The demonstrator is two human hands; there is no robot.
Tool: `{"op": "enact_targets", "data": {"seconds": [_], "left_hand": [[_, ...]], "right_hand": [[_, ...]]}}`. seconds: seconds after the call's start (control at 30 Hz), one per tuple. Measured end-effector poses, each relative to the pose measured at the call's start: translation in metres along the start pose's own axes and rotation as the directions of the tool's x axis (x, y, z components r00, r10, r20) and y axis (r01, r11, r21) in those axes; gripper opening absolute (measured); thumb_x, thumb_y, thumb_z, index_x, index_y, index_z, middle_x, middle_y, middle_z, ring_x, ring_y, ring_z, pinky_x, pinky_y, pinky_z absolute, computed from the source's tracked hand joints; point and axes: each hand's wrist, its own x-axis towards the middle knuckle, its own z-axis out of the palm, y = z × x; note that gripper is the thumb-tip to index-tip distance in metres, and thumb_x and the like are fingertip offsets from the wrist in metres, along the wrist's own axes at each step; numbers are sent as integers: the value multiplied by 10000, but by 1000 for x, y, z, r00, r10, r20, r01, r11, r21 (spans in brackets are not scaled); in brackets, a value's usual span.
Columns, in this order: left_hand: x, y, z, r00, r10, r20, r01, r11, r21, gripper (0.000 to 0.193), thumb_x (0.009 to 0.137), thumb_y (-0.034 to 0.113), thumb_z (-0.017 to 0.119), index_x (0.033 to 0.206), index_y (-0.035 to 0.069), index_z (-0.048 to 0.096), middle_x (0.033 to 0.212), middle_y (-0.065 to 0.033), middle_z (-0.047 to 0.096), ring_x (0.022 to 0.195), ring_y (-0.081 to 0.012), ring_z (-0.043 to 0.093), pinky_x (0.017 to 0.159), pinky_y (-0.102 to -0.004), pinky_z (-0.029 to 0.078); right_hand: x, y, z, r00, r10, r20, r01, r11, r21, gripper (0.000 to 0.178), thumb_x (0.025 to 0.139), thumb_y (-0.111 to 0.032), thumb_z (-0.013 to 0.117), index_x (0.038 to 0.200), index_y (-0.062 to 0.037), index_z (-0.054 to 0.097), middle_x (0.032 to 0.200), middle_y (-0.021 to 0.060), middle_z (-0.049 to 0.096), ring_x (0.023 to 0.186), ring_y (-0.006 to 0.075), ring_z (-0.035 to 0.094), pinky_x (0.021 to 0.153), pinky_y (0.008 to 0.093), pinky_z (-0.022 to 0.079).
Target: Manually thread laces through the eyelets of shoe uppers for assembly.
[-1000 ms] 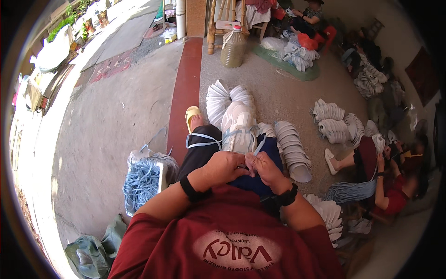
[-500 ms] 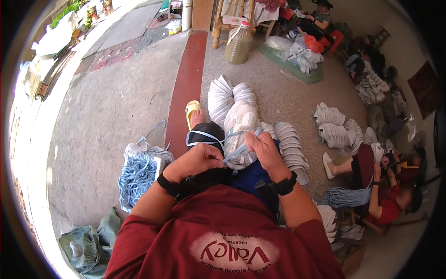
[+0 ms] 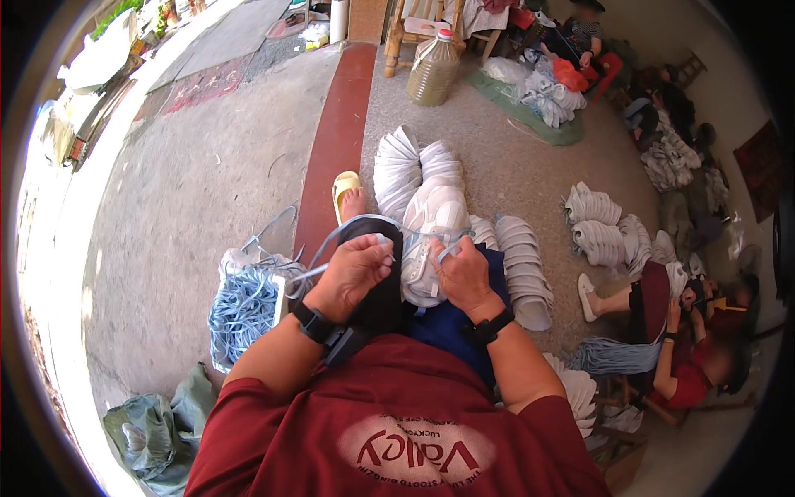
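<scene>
On my lap lies a white shoe upper with lace holes along its middle. A light blue shoelace arcs from the upper over my dark-trousered left knee. My left hand, raised just left of the upper, has its fingers pinched on part of the lace. Against the right side of the upper rests my right hand, its fingers closed on another stretch of lace. A white bag to my left is full of tangled blue laces.
Stacked white uppers stand beside my right leg; others lie beyond my lap. A capped plastic jug stands ahead. Green sacking lies at lower left. At right, a co-worker in red sits near a blue lace bundle.
My left hand has turned and lifted slightly, pulling the lace into a wider arc over my knee. The right hand has moved down a little along the upper.
</scene>
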Motion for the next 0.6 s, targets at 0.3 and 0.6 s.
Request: {"op": "enact_targets", "data": {"seconds": [0.3, 0.6], "left_hand": [[98, -20, 26, 993, 109, 45, -117, 850, 514, 69, 788, -9, 657, 788, 6, 589, 690, -36, 605, 561, -99, 575, 522, -216, 484], [120, -35, 17, 943, 329, 60, -270, 646, 714, 84, 676, -10, 678, 701, -15, 598, 614, -39, 602, 537, -79, 545, 497, -229, 442]], "right_hand": [[9, 6, 13, 948, 319, -11, -315, 941, 126, 264, 846, -257, 587, 1059, -114, 650, 764, 137, 528, 682, 304, 560, 580, 389, 468], [5, 10, 15, 931, 364, -24, -347, 903, 256, 270, 871, -299, 560, 1052, -129, 666, 752, 122, 548, 706, 290, 554, 622, 379, 462]]}}
